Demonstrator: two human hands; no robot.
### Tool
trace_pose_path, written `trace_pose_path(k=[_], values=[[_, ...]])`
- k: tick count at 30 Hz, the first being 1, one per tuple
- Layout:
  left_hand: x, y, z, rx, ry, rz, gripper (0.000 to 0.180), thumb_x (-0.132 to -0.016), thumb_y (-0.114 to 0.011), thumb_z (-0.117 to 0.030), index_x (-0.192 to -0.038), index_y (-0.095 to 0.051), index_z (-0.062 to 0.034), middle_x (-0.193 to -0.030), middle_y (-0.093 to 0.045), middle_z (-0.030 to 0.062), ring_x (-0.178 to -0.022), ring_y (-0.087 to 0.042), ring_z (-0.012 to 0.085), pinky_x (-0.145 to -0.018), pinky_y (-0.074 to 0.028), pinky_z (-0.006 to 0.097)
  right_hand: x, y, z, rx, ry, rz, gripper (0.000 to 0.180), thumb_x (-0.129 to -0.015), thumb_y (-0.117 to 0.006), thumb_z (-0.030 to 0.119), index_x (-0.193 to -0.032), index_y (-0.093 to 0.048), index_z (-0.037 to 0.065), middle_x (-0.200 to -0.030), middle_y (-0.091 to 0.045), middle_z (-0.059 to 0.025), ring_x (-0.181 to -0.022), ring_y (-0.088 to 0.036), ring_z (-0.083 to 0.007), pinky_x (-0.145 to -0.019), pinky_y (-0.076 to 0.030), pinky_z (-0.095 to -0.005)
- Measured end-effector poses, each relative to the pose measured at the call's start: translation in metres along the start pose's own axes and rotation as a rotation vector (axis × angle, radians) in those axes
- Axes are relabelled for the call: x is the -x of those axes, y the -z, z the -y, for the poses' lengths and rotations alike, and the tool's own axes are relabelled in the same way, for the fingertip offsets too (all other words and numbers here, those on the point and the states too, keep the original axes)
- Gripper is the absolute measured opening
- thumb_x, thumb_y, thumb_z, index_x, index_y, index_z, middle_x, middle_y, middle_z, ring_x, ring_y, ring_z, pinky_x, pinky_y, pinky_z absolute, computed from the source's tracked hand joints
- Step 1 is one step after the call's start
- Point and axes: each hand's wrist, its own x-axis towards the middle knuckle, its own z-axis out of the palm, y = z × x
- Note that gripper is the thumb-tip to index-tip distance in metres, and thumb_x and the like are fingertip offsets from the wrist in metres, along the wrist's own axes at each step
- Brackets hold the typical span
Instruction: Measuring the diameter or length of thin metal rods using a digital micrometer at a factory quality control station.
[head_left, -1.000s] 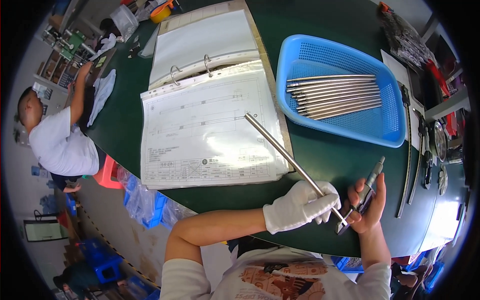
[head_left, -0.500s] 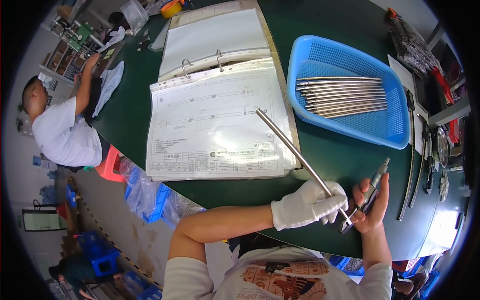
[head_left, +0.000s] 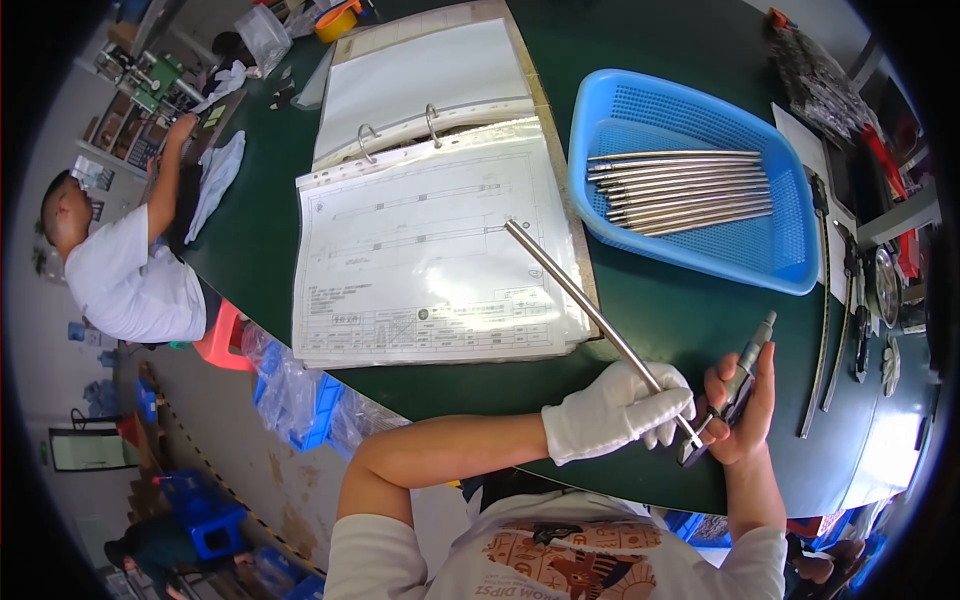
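In a white glove, my left hand (head_left: 620,408) is closed around a long shiny metal rod (head_left: 585,308). The rod slants from above the drawing page at upper left down to the right. My bare right hand (head_left: 742,415) grips a micrometer (head_left: 741,378), its thimble pointing up. At the micrometer's frame, the rod's lower end sits between or against the jaws; which of these I cannot tell. Ahead of my hands, an open ring binder (head_left: 440,345) shows a technical drawing in a clear sleeve. To its right, a blue plastic basket (head_left: 690,265) holds several similar metal rods (head_left: 685,190).
Calipers (head_left: 823,300) and a white glove (head_left: 889,366) lie along the right side of the green table (head_left: 400,388). Orange tape (head_left: 337,22) is at the far edge. At left, a co-worker (head_left: 130,270) in a white shirt sits near a machine (head_left: 160,85).
The view has shifted very slightly. Both hands keep their grips, and the rod and micrometer stay in almost the same place.
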Motion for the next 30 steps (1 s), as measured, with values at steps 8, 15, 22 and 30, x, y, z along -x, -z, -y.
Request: trace_pose_path(k=[8, 15, 22, 30], values=[[0.000, 0.001, 0.003, 0.014, -0.046, -0.019, 0.019, -0.088, -0.044, -0.016, -0.085, -0.053, 0.0000, -0.073, -0.054, 0.0048, -0.061, -0.053, 0.0095, -0.056, -0.044, 0.022, 0.000, 0.001, 0.001, -0.026, -0.015, -0.024, 0.054, -0.088, -0.020, 0.051, -0.084, -0.050, 0.006, -0.065, -0.053, -0.0127, -0.033, -0.044, -0.0193, -0.032, -0.037, -0.0322], [0.013, 0.003, -0.026, -0.109, -0.146, -0.315, 0.033, -0.088, -0.041, -0.032, -0.071, -0.047, -0.0043, -0.061, -0.046, 0.0026, -0.051, -0.045, 0.0070, -0.049, -0.038, 0.020, -0.001, 0.000, 0.000, -0.018, -0.047, -0.002, 0.051, -0.089, -0.018, 0.046, -0.086, -0.050, 0.006, -0.068, -0.054, -0.0134, -0.034, -0.043, -0.0201, -0.035, -0.036, -0.0336], [-0.010, -0.001, -0.113, -1.345, -0.346, -0.535, 0.036, -0.086, -0.043, -0.029, -0.062, -0.051, -0.0039, -0.053, -0.054, 0.0137, -0.051, -0.055, 0.0285, -0.047, -0.041, 0.039, 0.000, 0.000, 0.003, -0.030, -0.109, -0.043, 0.055, -0.085, -0.024, 0.054, -0.085, -0.051, 0.006, -0.071, -0.054, -0.0138, -0.037, -0.042, -0.0203, -0.040, -0.038, -0.0337], [-0.105, 0.031, -0.142, -1.995, -0.071, -0.478, 0.037, -0.086, -0.038, -0.032, -0.074, -0.057, -0.0030, -0.070, -0.057, 0.0197, -0.068, -0.056, 0.0354, -0.064, -0.043, 0.043, -0.001, -0.005, 0.002, -0.027, -0.162, 0.049, 0.059, -0.085, -0.021, 0.055, -0.088, -0.049, 0.003, -0.074, -0.055, -0.0154, -0.043, -0.045, -0.0207, -0.046, -0.041, -0.0323]])
